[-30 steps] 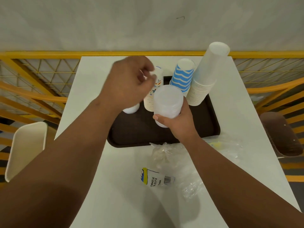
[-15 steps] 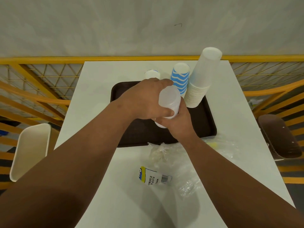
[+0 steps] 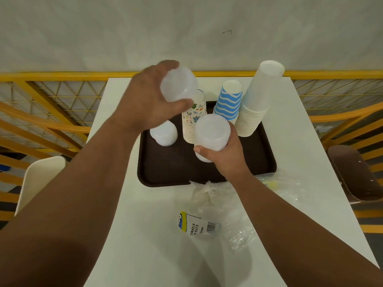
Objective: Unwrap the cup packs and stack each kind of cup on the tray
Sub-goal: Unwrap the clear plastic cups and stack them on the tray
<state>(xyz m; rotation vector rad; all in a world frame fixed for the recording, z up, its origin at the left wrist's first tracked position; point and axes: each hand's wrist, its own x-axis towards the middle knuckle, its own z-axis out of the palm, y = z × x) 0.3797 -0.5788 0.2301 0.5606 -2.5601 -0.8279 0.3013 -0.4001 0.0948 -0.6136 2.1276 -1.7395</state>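
My right hand (image 3: 226, 157) grips a stack of translucent plastic cups (image 3: 211, 134) above the dark brown tray (image 3: 170, 172). My left hand (image 3: 149, 102) holds one translucent cup (image 3: 178, 84), lifted up and to the left of that stack. On the tray stand a short pile of translucent cups (image 3: 164, 133), a stack of patterned paper cups (image 3: 193, 121), a blue-and-white striped stack (image 3: 228, 100) and a tall leaning white stack (image 3: 259, 98).
Empty clear plastic wrappers (image 3: 226, 206) and a printed cup label (image 3: 193, 225) lie on the white table (image 3: 124, 224) in front of the tray. A yellow railing (image 3: 51, 94) runs behind. A cream chair (image 3: 39, 179) stands left, a brown chair (image 3: 356, 175) right.
My left hand came to the top of the held stack, took off one cup and lifted it up and to the left. My right hand has kept its hold on the stack.
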